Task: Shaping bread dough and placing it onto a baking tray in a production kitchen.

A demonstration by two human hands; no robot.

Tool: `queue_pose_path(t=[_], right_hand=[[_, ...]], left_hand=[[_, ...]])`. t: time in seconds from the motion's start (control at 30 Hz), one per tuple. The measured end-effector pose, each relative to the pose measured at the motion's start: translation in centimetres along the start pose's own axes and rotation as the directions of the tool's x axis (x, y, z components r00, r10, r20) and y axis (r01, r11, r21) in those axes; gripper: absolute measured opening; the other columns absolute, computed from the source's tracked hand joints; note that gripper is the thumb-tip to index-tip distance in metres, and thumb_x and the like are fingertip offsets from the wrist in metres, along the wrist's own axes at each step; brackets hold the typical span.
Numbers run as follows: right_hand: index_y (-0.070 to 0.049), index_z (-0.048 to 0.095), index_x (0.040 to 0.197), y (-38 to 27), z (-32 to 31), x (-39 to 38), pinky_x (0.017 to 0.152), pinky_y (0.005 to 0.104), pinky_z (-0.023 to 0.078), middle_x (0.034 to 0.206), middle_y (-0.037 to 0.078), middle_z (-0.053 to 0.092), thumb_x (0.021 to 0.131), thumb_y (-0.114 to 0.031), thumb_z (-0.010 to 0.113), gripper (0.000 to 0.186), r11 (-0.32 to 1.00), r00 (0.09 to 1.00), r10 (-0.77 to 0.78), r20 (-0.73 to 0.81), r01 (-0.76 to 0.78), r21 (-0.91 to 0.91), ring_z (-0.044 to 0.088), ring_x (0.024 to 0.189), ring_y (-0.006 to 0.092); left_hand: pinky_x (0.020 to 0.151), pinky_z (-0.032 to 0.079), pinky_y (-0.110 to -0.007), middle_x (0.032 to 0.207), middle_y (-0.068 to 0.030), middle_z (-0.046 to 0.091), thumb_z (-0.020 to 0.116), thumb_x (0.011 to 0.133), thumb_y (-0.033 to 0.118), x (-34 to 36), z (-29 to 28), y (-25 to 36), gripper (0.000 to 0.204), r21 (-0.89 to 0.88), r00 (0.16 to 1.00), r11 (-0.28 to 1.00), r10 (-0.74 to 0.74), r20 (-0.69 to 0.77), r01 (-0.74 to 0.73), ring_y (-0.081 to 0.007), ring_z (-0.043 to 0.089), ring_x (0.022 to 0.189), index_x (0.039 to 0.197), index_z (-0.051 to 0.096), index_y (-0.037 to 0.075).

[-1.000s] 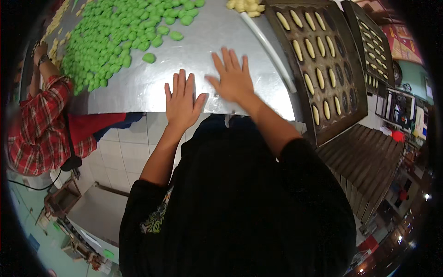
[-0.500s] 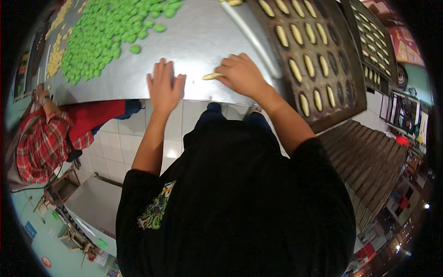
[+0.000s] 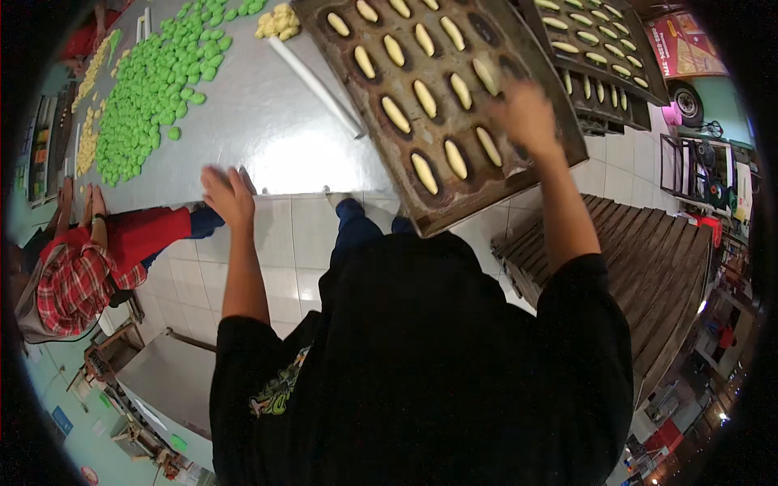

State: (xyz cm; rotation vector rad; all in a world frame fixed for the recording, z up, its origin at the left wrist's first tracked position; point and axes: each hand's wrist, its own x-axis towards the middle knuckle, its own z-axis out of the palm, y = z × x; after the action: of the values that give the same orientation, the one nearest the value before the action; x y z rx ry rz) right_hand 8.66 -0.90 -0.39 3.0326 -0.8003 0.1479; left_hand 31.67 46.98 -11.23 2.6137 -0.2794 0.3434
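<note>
My right hand is over the dark baking tray, its fingers smeared by motion. Right by those fingers, a pale finger-shaped dough piece lies in one of the tray's hollows. More such dough rolls rest in rows across the tray, while some hollows on its right side hold none. At the near edge of the metal table, my left hand is open and slightly blurred, with its fingers stretched out and nothing in it.
Many green dough lumps cover the table's left, with yellowish dough pieces at the far side. A white rod lies beside the tray. More filled trays stand far right, above a slatted wooden surface. Another person works at left.
My right hand has moved right from the table to over the tray; the dough roll it held now appears in a hollow. My left hand has drawn back to the table edge. The view has shifted.
</note>
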Motion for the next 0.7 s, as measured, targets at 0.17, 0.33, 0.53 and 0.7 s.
queue_pose_path(t=[0.17, 0.33, 0.53, 0.7], right_hand=[[-0.008, 0.057, 0.126, 0.4, 1.7, -1.0, 0.085, 0.0443, 0.048, 0.108, 0.017, 0.061, 0.085, -0.035, 0.067, 0.051, 0.940, 0.983, 0.170, 0.066, -0.182, 0.289, 0.059, 0.103, 0.0351], [-0.007, 0.063, 0.118, 1.9, 4.0, 2.2, 0.079, 0.0425, 0.051, 0.100, 0.015, 0.065, 0.085, -0.031, 0.067, 0.041, 0.926, 0.989, 0.140, 0.047, -0.148, 0.347, 0.063, 0.091, 0.0343], [-0.011, 0.066, 0.111, 0.7, 2.8, 4.5, 0.079, 0.0453, 0.052, 0.103, 0.015, 0.068, 0.082, -0.028, 0.068, 0.035, 0.925, 0.972, 0.119, 0.205, -0.183, 0.334, 0.065, 0.094, 0.0349], [-0.009, 0.065, 0.110, 1.2, 2.8, 3.8, 0.073, 0.0455, 0.052, 0.094, 0.015, 0.069, 0.081, -0.022, 0.068, 0.032, 0.898, 0.993, 0.044, 0.106, -0.086, 0.432, 0.065, 0.089, 0.0361]], left_hand=[[0.115, 0.012, -0.051, 0.151, -0.0304, 0.024, 0.043, 0.099, 0.038, -11.0, 1.0, -0.7, 0.072, -0.053, 0.975, 0.985, -0.169, -0.144, 0.163, -0.0401, 0.022, 0.142, 0.147, 0.016, -0.009], [0.111, 0.030, -0.042, 0.149, -0.0322, 0.028, 0.039, 0.100, 0.045, -23.0, 1.2, -3.6, 0.071, -0.042, 0.651, 0.731, -0.579, 0.491, 0.681, -0.0435, 0.033, 0.136, 0.149, 0.018, -0.002], [0.112, 0.029, -0.040, 0.140, -0.0307, 0.043, 0.027, 0.099, 0.058, -30.7, -1.3, -4.7, 0.078, 0.168, 0.371, 0.771, -0.470, 0.801, 0.614, -0.0402, 0.037, 0.135, 0.140, 0.037, -0.007], [0.108, 0.035, -0.039, 0.133, -0.0266, 0.052, 0.036, 0.099, 0.048, -32.5, -0.6, -4.7, 0.064, -0.005, 0.484, 0.641, -0.574, 0.660, 0.767, -0.0377, 0.046, 0.129, 0.132, 0.050, -0.004]])
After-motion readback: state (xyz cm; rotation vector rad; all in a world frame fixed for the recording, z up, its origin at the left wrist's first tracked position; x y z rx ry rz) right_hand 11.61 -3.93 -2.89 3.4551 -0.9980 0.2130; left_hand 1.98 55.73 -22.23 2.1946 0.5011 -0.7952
